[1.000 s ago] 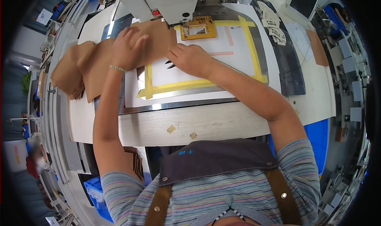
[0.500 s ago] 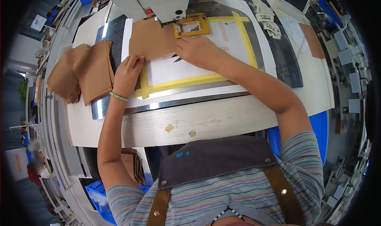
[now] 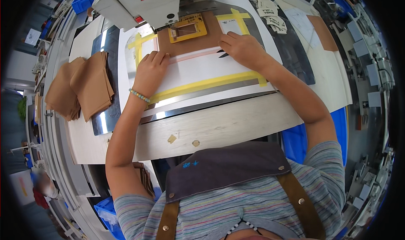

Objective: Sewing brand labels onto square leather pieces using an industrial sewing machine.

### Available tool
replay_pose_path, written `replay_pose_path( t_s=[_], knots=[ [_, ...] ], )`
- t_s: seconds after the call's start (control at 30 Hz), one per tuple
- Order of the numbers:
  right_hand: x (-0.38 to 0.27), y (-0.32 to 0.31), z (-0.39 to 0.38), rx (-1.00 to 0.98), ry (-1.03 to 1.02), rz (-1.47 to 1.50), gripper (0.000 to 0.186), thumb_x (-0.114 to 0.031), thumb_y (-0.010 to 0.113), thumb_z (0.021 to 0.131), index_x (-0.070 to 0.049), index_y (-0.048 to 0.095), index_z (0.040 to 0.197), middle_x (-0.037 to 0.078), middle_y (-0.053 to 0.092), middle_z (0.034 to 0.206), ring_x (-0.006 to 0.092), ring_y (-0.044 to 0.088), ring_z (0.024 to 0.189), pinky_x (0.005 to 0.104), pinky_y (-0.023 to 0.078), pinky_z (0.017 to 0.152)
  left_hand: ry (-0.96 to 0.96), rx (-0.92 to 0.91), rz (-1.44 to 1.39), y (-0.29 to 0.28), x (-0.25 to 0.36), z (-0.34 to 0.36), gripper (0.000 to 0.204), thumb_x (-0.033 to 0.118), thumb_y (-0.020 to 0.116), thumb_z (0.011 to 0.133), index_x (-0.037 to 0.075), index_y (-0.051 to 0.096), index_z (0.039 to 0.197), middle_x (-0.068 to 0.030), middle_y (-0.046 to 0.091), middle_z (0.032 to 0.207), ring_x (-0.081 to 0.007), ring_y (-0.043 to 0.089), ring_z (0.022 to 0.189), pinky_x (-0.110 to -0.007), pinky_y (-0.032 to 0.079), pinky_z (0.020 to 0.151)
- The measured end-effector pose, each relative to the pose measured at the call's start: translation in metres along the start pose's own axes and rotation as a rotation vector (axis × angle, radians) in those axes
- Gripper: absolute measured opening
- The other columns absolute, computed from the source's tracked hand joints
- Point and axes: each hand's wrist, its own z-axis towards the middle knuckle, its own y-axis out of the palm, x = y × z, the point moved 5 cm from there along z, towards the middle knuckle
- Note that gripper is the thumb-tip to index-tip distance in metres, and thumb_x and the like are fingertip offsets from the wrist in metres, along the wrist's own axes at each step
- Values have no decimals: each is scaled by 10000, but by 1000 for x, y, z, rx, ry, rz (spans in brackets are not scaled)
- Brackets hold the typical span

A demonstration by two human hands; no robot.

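A flat brown fabric piece [image 3: 215, 36] lies under the yellow frame [image 3: 179, 39] of a sewing machine. My left hand [image 3: 151, 71], a beaded bracelet at its wrist, has bent fingers pinching the piece's near left corner. At the near right corner, the fingertips of my right hand [image 3: 244, 52] press on the fabric's edge. Dark pointed blades, apparently thread snips [image 3: 222, 54], stick out from under that palm, their handle hidden in the curled fingers. Beneath is a white sheet [image 3: 190, 73] bordered with yellow tape and marked with pink strips.
The white machine head [image 3: 152, 8] overhangs the work. Two stacks of brown pieces [image 3: 95, 82] lie at the left. White printed labels [image 3: 270, 12] are heaped at the far right, near another brown piece [image 3: 322, 33]. A blue bin [image 3: 295, 143] stands below the table's right edge.
The brown fabric piece has shifted right and now lies beneath the yellow frame, squared between the pink strips. Both hands have moved right with it, the snips staying in my right hand.
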Motion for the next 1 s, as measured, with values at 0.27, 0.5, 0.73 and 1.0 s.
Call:
replay_pose_path(
  t_s=[0.27,0.5,0.73,1.0],
  knots=[
    [3,2,-4,27,17,51,276,-26,714,800,-53,710,1075,7,666,1077,167,673,990,278,598,733,-42,29,-20,-5,4,-8,153,48,693,866,13,706,1014,-84,676,986,-243,669,950,-363,573,836],
    [-2,-1,-6,28,-10,66,263,-37,728,800,-35,711,1062,6,657,1053,158,668,975,270,597,713,-88,41,-70,-9,4,-10,146,40,690,868,9,713,1009,-89,672,969,-255,665,945,-369,574,831],
    [-6,0,-8,-6,-3,66,273,-47,736,805,-26,714,1077,10,651,1044,157,661,976,265,600,714,-95,7,-101,-13,8,-14,201,35,678,871,-4,723,1063,-89,679,997,-263,665,959,-386,574,841],
    [4,-16,-27,-98,254,335,501,34,640,893,-69,660,1382,20,636,1431,233,554,1350,387,532,1074,-281,-32,-144,-23,19,-21,389,43,642,965,40,663,1354,-136,669,1349,-328,598,1313,-426,527,1089]
  ],
)
